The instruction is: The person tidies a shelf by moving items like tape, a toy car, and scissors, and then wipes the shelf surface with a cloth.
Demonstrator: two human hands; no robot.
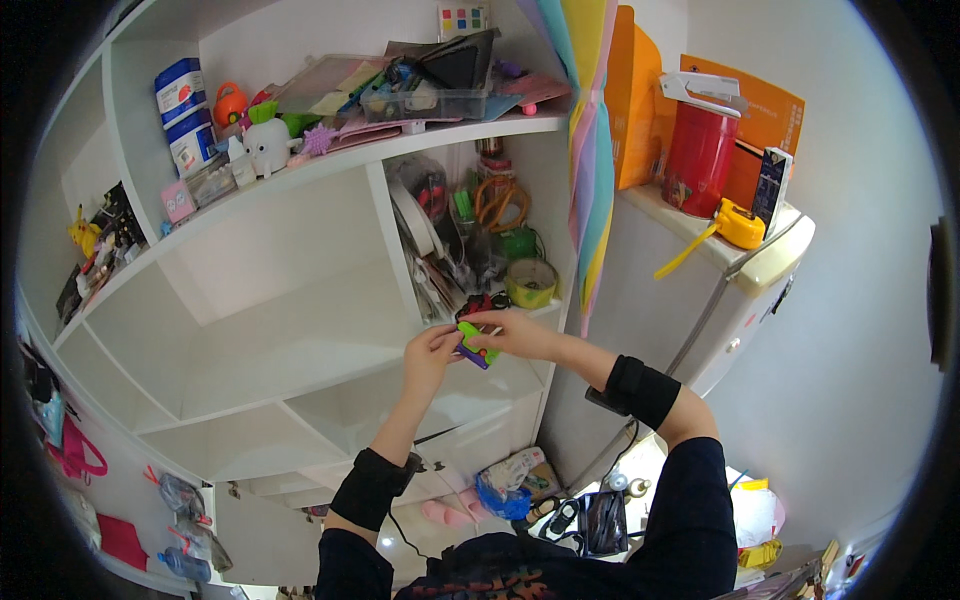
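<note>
Both of my hands meet in front of the white shelf unit, around a small green and purple plastic object (477,346) with a red-orange spot. My left hand (429,358) pinches its left end, and my right hand (517,335) holds it from the right with the thumb on its green face. A thin white piece shows by my right fingers; what it is I cannot tell. Just behind the hands is a crowded shelf compartment with a roll of yellow-green tape (531,283), orange-handled scissors (501,204) and a dark red item (480,304).
The upper shelf (337,161) bears a clear plastic bin (424,105), a white plush toy (266,146) and papers. On the refrigerator (637,262) at the right stand a red canister (699,159) and a yellow tape measure (739,225). A striped cloth (592,165) hangs between.
</note>
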